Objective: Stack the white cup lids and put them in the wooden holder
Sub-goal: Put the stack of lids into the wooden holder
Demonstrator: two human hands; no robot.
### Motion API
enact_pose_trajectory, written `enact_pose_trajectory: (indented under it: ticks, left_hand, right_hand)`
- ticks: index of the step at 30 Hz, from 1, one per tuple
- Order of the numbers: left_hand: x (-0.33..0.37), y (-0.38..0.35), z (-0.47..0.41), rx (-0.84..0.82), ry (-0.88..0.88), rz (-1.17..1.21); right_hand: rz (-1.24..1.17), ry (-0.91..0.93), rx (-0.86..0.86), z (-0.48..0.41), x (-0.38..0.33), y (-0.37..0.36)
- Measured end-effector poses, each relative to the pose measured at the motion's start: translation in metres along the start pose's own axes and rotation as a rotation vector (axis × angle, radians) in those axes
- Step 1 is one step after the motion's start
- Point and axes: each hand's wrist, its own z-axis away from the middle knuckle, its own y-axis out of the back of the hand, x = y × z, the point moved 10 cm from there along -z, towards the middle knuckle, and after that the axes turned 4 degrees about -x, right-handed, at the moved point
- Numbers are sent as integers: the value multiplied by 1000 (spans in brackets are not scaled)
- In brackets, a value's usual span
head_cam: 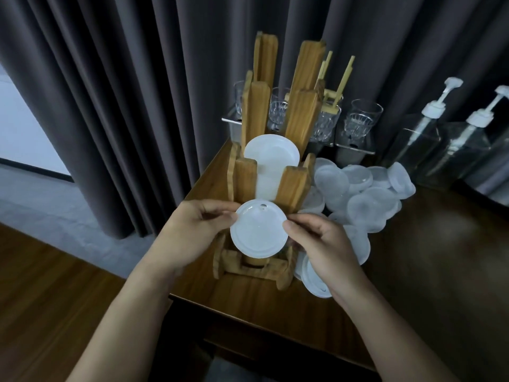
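Now both hands, left (190, 230) and right (322, 244), pinch one lid (259, 230) by its rim; keep it level and centred over the holder (292, 186).

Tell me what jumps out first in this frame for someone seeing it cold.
Dead centre, both hands pinch one white cup lid by its edges, left hand and right hand, just in front of the wooden holder. A stack of lids already sits between the holder's tall slats. To its right, a loose pile of lids sprawls over the dark wooden table.
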Motion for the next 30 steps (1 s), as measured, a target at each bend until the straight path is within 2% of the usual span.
enact_pose_trajectory:
  ticks: [13,24,30]
  left_hand:
    - [-34,-3,-27,-113,163,-67]
    - [-37,-6,-41,-114,102,-276]
    - [-37,-5,-41,-61,57,-288]
  right_hand:
    - [51,-136,-59,-15,25,0]
    - [97,-96,-36,-22,33,-2]
    - [122,-40,-23,-24,36,-3]
